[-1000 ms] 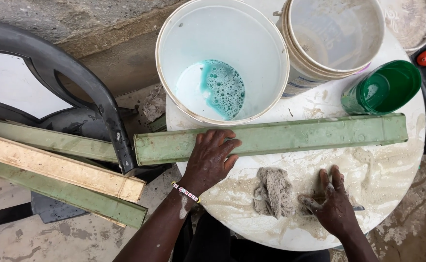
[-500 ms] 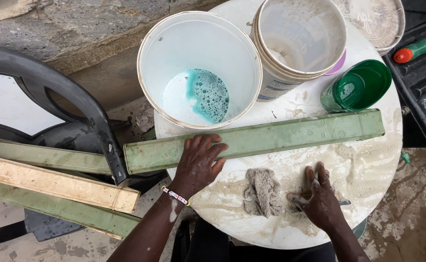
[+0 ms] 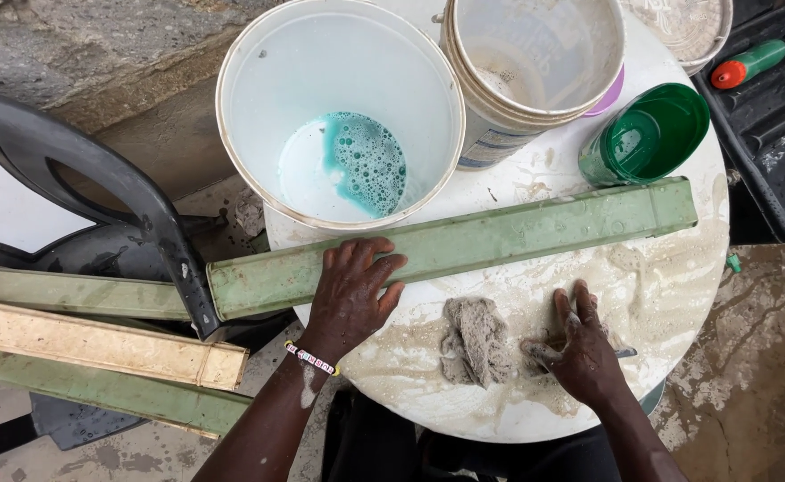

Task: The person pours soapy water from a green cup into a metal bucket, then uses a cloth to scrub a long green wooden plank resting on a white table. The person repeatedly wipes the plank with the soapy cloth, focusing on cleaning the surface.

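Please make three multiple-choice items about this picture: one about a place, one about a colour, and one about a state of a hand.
1. Where does the left hand rest?
A. on the long pale green metal bar
B. inside a bucket
C. on the black chair

2. What colour is the soapy liquid in the big white plastic bucket?
A. red
B. teal
C. yellow

3. What does the right hand do?
A. hangs free in the air
B. grips the green plastic cup
C. presses down on the wet round white table, beside the grey crumpled rag

Answers: 1 A, the palm lies flat on the bar; 2 B, teal foam shows at the bottom; 3 C, the fingers lie on the tabletop.
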